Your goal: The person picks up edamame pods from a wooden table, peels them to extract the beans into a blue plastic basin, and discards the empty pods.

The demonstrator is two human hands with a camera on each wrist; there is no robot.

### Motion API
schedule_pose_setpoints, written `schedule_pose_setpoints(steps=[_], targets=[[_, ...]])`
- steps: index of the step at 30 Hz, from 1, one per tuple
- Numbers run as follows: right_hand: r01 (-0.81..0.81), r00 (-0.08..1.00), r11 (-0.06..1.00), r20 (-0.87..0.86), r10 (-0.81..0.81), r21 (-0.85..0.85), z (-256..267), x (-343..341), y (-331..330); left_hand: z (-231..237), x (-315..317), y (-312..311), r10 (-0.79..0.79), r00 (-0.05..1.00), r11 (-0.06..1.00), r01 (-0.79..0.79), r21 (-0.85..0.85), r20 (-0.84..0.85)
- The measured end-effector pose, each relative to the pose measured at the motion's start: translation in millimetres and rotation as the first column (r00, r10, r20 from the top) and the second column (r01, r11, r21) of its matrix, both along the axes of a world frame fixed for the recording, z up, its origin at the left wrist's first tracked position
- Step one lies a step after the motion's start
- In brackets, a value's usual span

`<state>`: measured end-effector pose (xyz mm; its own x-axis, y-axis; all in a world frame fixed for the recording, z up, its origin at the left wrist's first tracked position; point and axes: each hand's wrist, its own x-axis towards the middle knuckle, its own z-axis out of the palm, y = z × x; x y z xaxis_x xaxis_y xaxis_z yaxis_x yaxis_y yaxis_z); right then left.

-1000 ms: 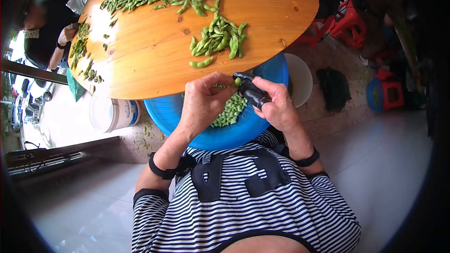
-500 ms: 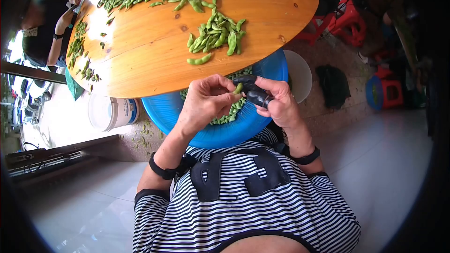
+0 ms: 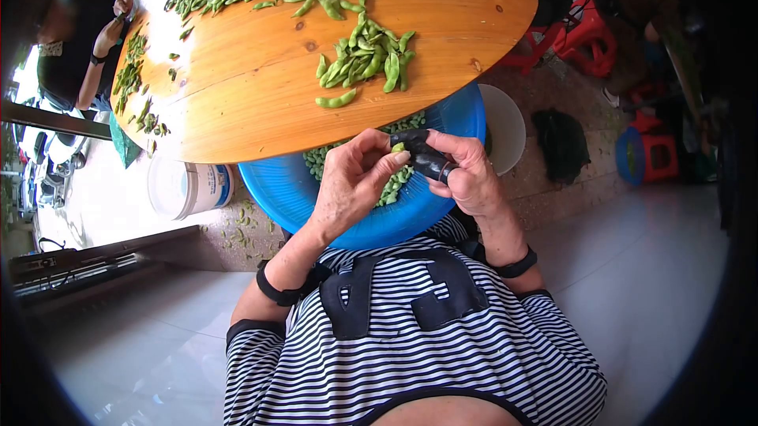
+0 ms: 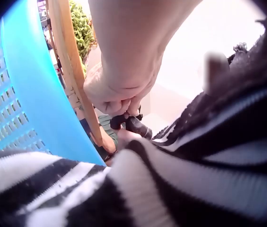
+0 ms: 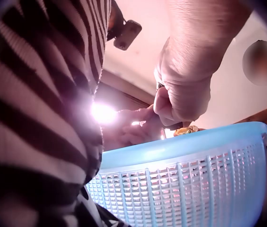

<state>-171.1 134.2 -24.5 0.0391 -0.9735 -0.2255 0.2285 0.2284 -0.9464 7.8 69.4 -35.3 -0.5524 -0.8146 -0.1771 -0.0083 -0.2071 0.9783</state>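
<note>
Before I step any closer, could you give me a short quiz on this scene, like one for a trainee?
1. True or false: the blue basket stands on top of the wooden table.
2. Which hand wears black finger covers? A, the left; B, the right; C, neither.
3. Fill in the blank: the shelled beans lie inside the ____.

Key:
1. False; in the head view the table's edge overlaps it.
2. B, the right hand.
3. Blue basket.

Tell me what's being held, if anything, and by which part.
A green pod, pinched in the left hand; it's mostly hidden, so the gripped part cannot be told.
</note>
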Motion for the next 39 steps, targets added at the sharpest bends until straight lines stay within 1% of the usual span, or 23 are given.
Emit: schedule_pose_setpoints(steps=[1,2,3,4,6,7,8,9,10,14,15,16,17,19,20,23,24,25,28,31,35,37,39], targets=[[0.004,0.999,1.000,-0.034,-0.005,-0.023,-1.3,0.0,-0.1,-1.1,0.3,-0.3,0.000,1.000,1.000,0.000,0.000,0.000],[0.004,0.999,1.000,-0.034,-0.005,-0.022,-3.0,2.1,-0.6,-3.1,0.6,-0.8,0.009,0.995,0.977,0.013,-0.211,0.100],[0.041,0.989,0.991,-0.137,-0.059,-0.129,-4.7,5.8,-1.3,-4.6,0.7,-1.3,0.039,0.980,0.911,0.046,-0.410,0.195],[0.067,0.965,0.969,-0.231,-0.123,-0.237,-5.6,8.1,-1.2,-5.1,0.9,-1.9,0.039,0.980,0.911,0.045,-0.409,0.196],[0.059,0.974,0.980,-0.204,-0.098,-0.191,-2.9,7.7,0.7,-6.0,1.0,-4.4,-0.015,0.999,0.989,0.022,-0.143,0.049],[0.050,0.982,0.988,-0.176,-0.075,-0.145,-1.9,6.7,1.6,-8.0,1.8,-6.5,-0.017,0.999,0.989,0.023,-0.143,0.049],[0.051,0.981,0.988,-0.176,-0.076,-0.145,-3.1,2.9,2.4,-10.8,3.8,-9.3,-0.086,0.996,0.996,0.085,-0.031,-0.026],[-0.010,0.999,1.000,0.035,0.011,-0.025,-5.5,-3.4,3.0,-12.0,6.3,-12.5,-0.145,0.984,0.985,0.153,0.076,-0.107],[-0.096,0.965,0.992,0.254,0.073,0.079,-8.2,-8.5,3.1,-11.1,9.5,-16.2,-0.183,0.964,0.957,0.219,0.189,-0.191],[-0.152,0.931,0.988,0.339,0.137,0.019,-17.1,-11.8,0.9,-6.7,5.9,-13.5,-0.171,0.963,0.935,0.226,0.274,-0.211],[-0.047,0.999,0.986,-0.028,0.043,-0.159,-16.6,-4.6,-0.6,-7.8,2.5,-10.9,-0.092,0.964,0.929,0.173,0.327,-0.249],[-0.012,0.922,0.934,-0.366,-0.128,-0.357,-15.7,1.8,-1.2,-8.8,0.8,-9.5,-0.012,0.959,0.916,0.124,0.380,-0.282],[-0.012,0.922,0.934,-0.365,-0.129,-0.358,-10.9,6.2,0.6,-10.3,0.9,-9.2,-0.013,0.959,0.917,0.124,0.380,-0.282],[-0.094,0.678,0.880,-0.678,-0.285,-0.465,6.3,15.6,6.7,-12.8,1.1,-9.2,0.043,0.937,0.892,0.120,0.436,-0.347],[-0.128,0.630,0.848,-0.703,-0.331,-0.514,11.5,23.0,7.8,-12.0,1.6,-9.2,0.044,0.937,0.892,0.119,0.435,-0.346],[-0.199,0.581,0.848,-0.756,-0.302,-0.492,8.6,29.5,12.6,-14.3,3.6,-11.3,0.073,0.915,0.875,0.132,0.465,-0.397],[-0.200,0.580,0.848,-0.757,-0.301,-0.491,7.7,30.1,12.2,-20.9,5.3,-13.3,0.057,0.879,0.871,0.188,0.454,-0.474],[-0.170,0.604,0.847,-0.733,-0.314,-0.503,6.7,30.9,11.3,-25.8,6.3,-14.3,0.044,0.836,0.866,0.241,0.437,-0.547],[-0.118,0.613,0.850,-0.711,-0.343,-0.513,0.2,27.5,7.7,-31.2,-0.6,-9.9,0.131,0.857,0.851,0.161,0.500,-0.499],[-0.061,0.619,0.856,-0.692,-0.371,-0.513,-0.9,24.4,7.8,-18.7,-5.7,-5.8,0.193,0.844,0.816,0.146,0.560,-0.501],[-0.063,0.636,0.859,-0.684,-0.358,-0.509,-2.1,26.7,7.3,-27.8,-3.9,-7.5,0.094,0.863,0.852,0.188,0.488,-0.497],[-0.058,0.645,0.849,-0.669,-0.369,-0.525,-3.3,25.6,7.0,-32.6,-1.9,-8.2,0.047,0.831,0.873,0.236,0.428,-0.554],[-0.041,0.726,0.883,-0.621,-0.296,-0.468,-3.6,19.9,6.7,-32.4,-1.5,-6.6,0.071,0.858,0.864,0.202,0.462,-0.508]])
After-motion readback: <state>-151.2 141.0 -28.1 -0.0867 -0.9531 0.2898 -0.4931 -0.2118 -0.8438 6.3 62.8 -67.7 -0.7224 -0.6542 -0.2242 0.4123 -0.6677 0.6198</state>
